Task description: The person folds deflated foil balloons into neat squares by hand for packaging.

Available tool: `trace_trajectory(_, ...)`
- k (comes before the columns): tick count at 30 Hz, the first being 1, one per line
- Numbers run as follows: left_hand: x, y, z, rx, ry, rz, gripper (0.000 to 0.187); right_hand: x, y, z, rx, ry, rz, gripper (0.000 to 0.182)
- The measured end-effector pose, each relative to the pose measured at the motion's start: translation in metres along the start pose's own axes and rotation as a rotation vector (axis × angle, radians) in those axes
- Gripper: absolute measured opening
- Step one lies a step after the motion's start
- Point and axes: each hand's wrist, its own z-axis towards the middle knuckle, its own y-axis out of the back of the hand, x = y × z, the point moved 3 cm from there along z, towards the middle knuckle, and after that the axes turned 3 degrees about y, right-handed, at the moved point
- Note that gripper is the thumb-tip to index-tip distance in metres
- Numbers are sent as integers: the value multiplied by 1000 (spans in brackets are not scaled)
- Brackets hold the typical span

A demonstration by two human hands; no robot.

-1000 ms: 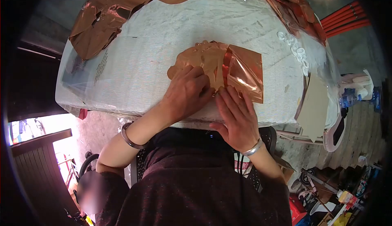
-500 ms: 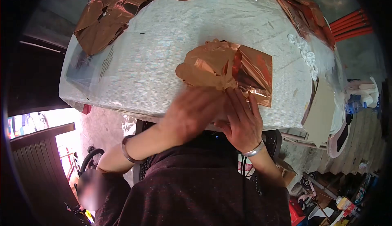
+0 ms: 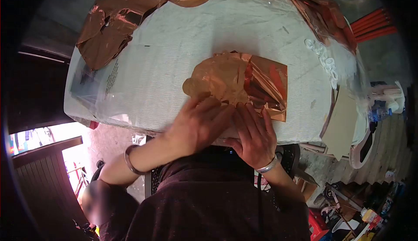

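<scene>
A copper-coloured foil sheet (image 3: 222,78) lies on the white padded table (image 3: 161,75), with a shiny, creased part on its right side. My left hand (image 3: 198,123) is at the foil's lower left edge, its fingers bent and pressed together there; what they pinch, if anything, is too small to make out. My right hand (image 3: 254,136) rests flat on the lower edge of the foil, fingers stretched forward and slightly apart, thumb out to the side. The two hands nearly touch at the fingertips.
More copper foil (image 3: 130,6) lies along the table's far left edge, with another pile (image 3: 320,12) at the far right. White curled bits (image 3: 324,60) and a beige board (image 3: 342,123) are on the right. Orange tubes (image 3: 372,25) stand beyond.
My left hand, blurred before, now shows clearly with its fingers on the foil's edge. The table and foil appear slightly lower in view. My right hand stays on the foil.
</scene>
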Motion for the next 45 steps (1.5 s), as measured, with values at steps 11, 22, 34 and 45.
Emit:
trace_trajectory(11,93,-46,139,145,-59,-300,41,-2,7,3,-63,-9,78,56)
trace_trajectory(22,93,-10,100,554,408,-359,18,-10,17,-9,-87,53,207,43)
trace_trajectory(34,26,33,4,72,108,4,48,-9,5,-27,-306,22,153,22)
trace_trajectory(45,6,5,16,167,-187,-189,48,-12,10,-28,-295,40,155,24)
